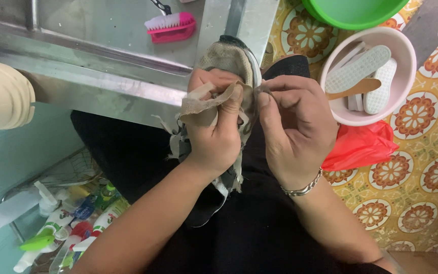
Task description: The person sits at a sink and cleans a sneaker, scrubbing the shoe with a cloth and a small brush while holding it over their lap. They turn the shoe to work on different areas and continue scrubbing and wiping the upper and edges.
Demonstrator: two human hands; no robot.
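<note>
Left hand [214,137] fingers clamped on soft, frayed lining [204,104], right hand [295,127] fingers pinched at worn shoe [231,58] collar; light, limp, likely tear-prone.

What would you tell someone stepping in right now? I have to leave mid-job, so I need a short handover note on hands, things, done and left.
Left hand: closed on the frayed beige lining of the worn shoe, which rests on the lap.
Right hand: fingertips pinching the same fabric at the shoe's opening.
Nearby: pink bowl with white insoles and a wooden piece; pink brush on the steel sink; red bag; green basin.
Done: lining partly pulled loose, strips hanging.
Left: lining not yet fully out.
</note>
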